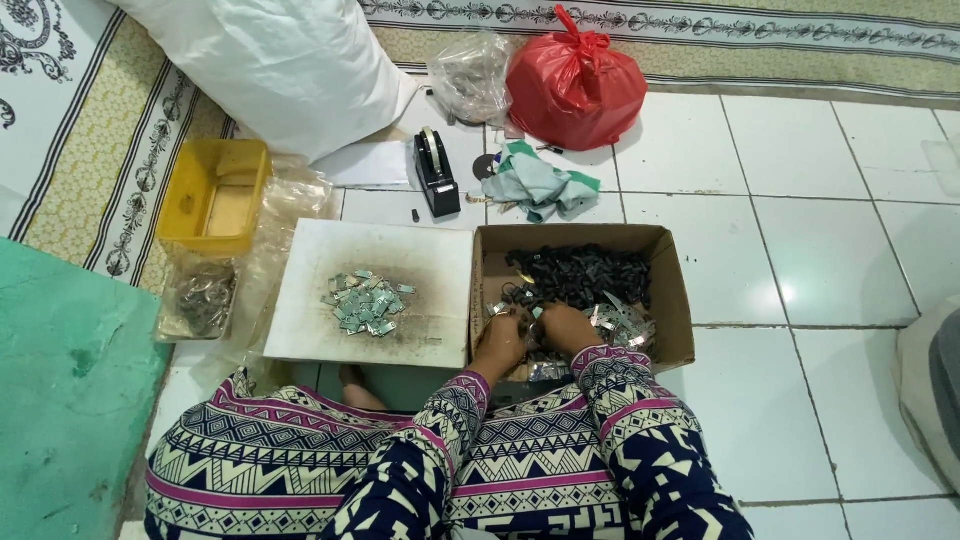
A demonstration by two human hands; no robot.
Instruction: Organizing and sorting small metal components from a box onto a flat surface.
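Both my hands are down inside an open cardboard box (667,262) on the tiled floor. My left hand (497,343) and my right hand (567,327) sit close together over small shiny metal pieces (622,318) near the box's front. A heap of small black parts (580,272) fills the back of the box. What my fingers hold cannot be made out. To the left lies a stained white board (432,262) with a small pile of metal pieces (366,301) on it.
A yellow plastic tub (178,216) and a clear bag of parts (203,299) lie left of the board. Behind stand a black tape dispenser (434,171), a crumpled cloth (540,186), a red plastic bag (575,86), a clear bag (470,76) and a big white sack (270,60).
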